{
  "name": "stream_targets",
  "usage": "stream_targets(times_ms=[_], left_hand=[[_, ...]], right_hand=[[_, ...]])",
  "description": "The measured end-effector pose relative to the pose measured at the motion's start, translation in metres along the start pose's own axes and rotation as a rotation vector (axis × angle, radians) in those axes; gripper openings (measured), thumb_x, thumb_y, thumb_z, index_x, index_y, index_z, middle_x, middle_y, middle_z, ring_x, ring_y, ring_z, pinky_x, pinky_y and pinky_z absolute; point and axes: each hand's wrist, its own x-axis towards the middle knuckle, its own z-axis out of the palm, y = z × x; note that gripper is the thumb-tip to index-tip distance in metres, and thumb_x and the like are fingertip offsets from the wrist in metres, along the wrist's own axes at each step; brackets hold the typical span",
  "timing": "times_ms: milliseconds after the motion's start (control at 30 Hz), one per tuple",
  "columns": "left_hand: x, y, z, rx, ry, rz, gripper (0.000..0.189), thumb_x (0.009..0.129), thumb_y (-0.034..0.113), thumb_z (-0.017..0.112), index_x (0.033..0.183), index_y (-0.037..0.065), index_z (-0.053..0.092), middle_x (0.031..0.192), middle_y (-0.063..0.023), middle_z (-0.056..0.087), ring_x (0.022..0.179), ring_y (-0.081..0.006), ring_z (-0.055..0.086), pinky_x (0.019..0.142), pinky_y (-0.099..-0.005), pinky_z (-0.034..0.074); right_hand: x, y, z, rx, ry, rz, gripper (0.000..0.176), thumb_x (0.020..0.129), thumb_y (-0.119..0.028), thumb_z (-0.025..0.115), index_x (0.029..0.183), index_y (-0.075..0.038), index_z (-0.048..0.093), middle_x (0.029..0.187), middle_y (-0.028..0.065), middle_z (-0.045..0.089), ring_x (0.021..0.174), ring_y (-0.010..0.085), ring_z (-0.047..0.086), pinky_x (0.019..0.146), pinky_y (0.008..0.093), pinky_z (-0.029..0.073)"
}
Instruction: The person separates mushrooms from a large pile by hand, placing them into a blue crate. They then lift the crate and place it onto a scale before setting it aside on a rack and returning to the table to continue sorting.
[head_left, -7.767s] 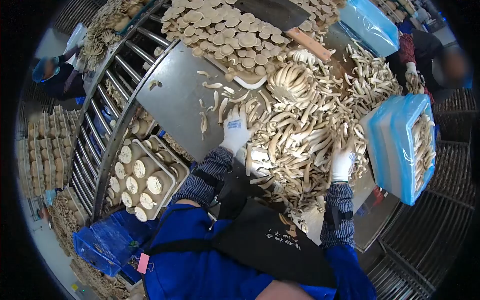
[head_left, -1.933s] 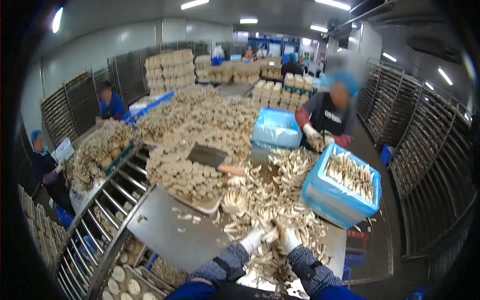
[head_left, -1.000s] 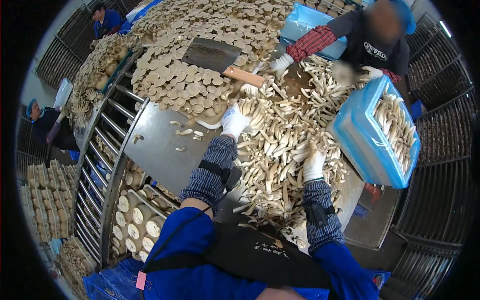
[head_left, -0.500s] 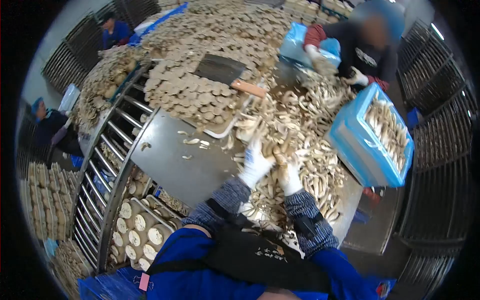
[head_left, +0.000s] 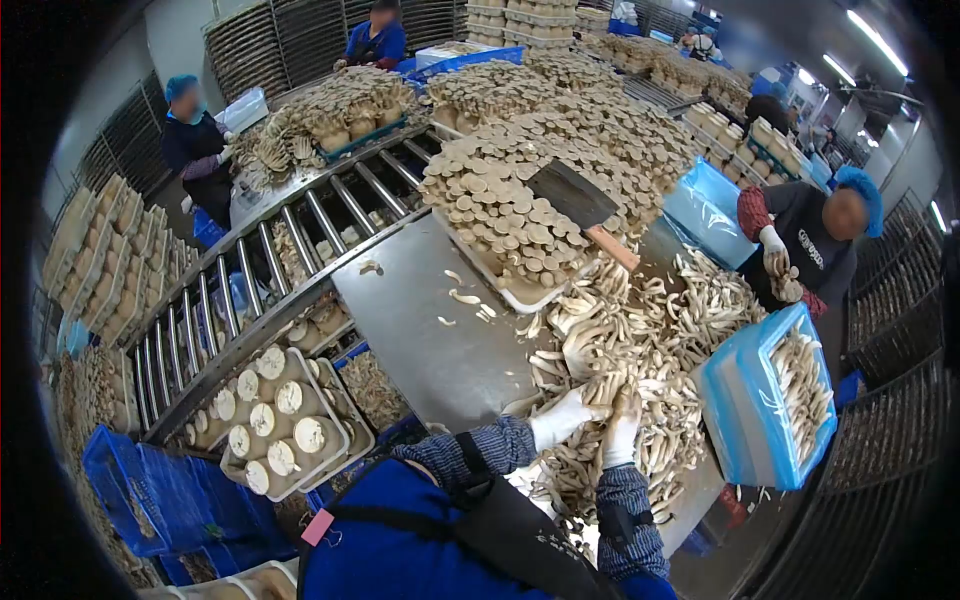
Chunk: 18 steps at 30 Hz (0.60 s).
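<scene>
My left hand [head_left: 570, 415], in a white glove, reaches into a heap of loose mushrooms [head_left: 660, 400] on the metal table [head_left: 430, 330]. Its fingers curl around some mushroom stems. Close beside it on the right is my right hand [head_left: 621, 425], also gloved, with its fingers closed on mushrooms from the same heap. Above the heap a cleaver [head_left: 572, 195] with a wooden handle lies on clustered mushroom caps [head_left: 490, 190] in a white tray. Right of the heap, a box lined with blue plastic [head_left: 745, 420] holds mushrooms.
Across the table at the right, a co-worker [head_left: 810, 240] in a blue cap holds mushrooms. Two more people [head_left: 190, 135] work at the upper left. A roller conveyor [head_left: 250, 285] runs along the left, above a tray of white-topped bottles [head_left: 262, 418] and a blue crate [head_left: 165, 490].
The view has turned and tilted up, showing more of the room. My hands remain close together at the heap. The co-worker's hands have come together around mushrooms.
</scene>
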Motion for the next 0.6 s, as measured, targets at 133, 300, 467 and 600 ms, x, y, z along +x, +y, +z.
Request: stream_targets(times_ms=[133, 300, 467, 600], left_hand=[[0.005, -0.016, 0.019, -0.094, 0.220, 0.037, 0.044, 0.084, -0.003, 0.067, 0.127, -0.001, 0.057, 0.115, -0.0046, 0.067, 0.101, -0.0135, 0.061, 0.091, -0.0282, 0.049], [0.006, -0.012, 0.009, 0.031, 0.206, 0.128, 0.046, 0.083, -0.006, 0.068, 0.127, 0.000, 0.057, 0.113, -0.0044, 0.067, 0.102, -0.0143, 0.062, 0.092, -0.0287, 0.049], [0.000, 0.013, -0.010, -0.107, 0.166, -0.028, 0.042, 0.088, 0.001, 0.065, 0.129, 0.000, 0.055, 0.114, -0.0040, 0.065, 0.100, -0.0127, 0.062, 0.091, -0.0261, 0.049], [-0.009, -0.004, -0.019, -0.275, -0.149, 0.003, 0.048, 0.089, 0.002, 0.064, 0.134, -0.001, 0.048, 0.121, -0.0060, 0.061, 0.105, -0.0121, 0.059, 0.092, -0.0260, 0.049]], right_hand=[[0.006, 0.003, 0.004, 0.138, 0.123, 0.196, 0.046, 0.097, -0.025, 0.056, 0.124, 0.011, 0.051, 0.107, 0.0260, 0.061, 0.095, 0.0254, 0.058, 0.082, 0.0363, 0.046], [0.000, 0.033, 0.006, -0.030, 0.217, -0.052, 0.037, 0.096, -0.010, 0.056, 0.125, 0.012, 0.050, 0.108, 0.0224, 0.061, 0.091, 0.0275, 0.057, 0.082, 0.0383, 0.047], [0.000, -0.003, -0.009, 0.854, 0.258, 0.435, 0.021, 0.096, -0.008, 0.054, 0.114, 0.003, 0.056, 0.076, 0.0012, 0.054, 0.065, 0.0131, 0.049, 0.058, 0.0244, 0.041], [0.006, 0.004, -0.015, -0.158, 0.083, -0.448, 0.031, 0.099, -0.014, 0.044, 0.118, 0.006, 0.058, 0.102, 0.0178, 0.065, 0.086, 0.0267, 0.062, 0.079, 0.0315, 0.052]])
